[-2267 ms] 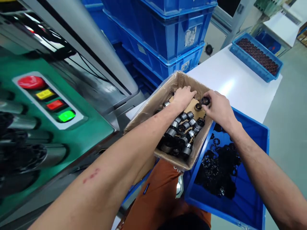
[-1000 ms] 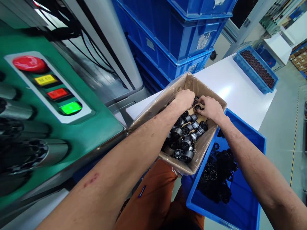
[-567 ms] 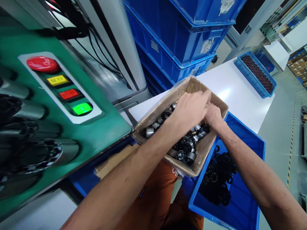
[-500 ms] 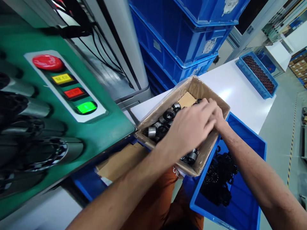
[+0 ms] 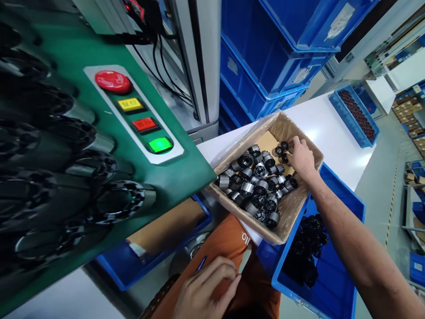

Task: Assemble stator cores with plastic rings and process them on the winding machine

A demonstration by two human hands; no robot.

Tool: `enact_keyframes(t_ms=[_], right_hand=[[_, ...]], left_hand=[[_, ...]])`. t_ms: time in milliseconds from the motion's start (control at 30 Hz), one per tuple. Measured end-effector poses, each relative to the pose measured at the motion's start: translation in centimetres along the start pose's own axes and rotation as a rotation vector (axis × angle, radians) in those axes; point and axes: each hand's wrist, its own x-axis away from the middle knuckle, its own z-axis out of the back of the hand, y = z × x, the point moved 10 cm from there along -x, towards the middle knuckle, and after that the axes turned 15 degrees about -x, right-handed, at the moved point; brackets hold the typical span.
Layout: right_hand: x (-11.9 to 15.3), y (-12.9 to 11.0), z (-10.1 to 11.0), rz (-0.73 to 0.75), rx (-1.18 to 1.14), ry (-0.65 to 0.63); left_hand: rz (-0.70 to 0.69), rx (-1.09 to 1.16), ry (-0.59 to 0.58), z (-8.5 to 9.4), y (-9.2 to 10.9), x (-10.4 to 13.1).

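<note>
White tabletop supports the carton holding the parts. Right hand touches small ones; gripping, I cannot tell. Left hand curls loosely, seemingly empty. Parts look stiff, slick; pinching rims should suit.

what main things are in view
Cardboard box: one, brown, centre
Small cylinders: many, silver/black, in box
Table: one, white, under box
Bin: one, blue, right of box
Dark parts: many, black, in bin
Far tray: one, blue, on table
Pieces: many, reddish, in far tray
Crates: several, blue, behind box
Bench: one, green, left
Large cylinders: many, silver/black, on bench
Control panel: one, grey, on bench
Buttons: four, red, yellow, green, on panel
Lower tray: one, blue, below bench
Left hand: one, bare, lower centre
Right hand: one, bare, in box
</note>
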Motion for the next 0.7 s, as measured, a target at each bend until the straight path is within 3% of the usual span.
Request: enact_keyframes(t_ms=[300, 433, 700], right_hand=[[-0.7, 1.0, -1.4, 0.021, -0.011, -0.023], [-0.9, 0.1, -1.5, 0.108, -0.023, -0.052], [-2.2, -0.9, -2.2, 0.288, -0.001, -0.164]], left_hand=[[0.234, 0.071, -0.251, -7.1, -6.0, 2.8], [0.383, 0.148, -0.35, -8.6, -7.8, 2.9], [0.443, 0.145, -0.423, -10.8, -8.6, 2.1]])
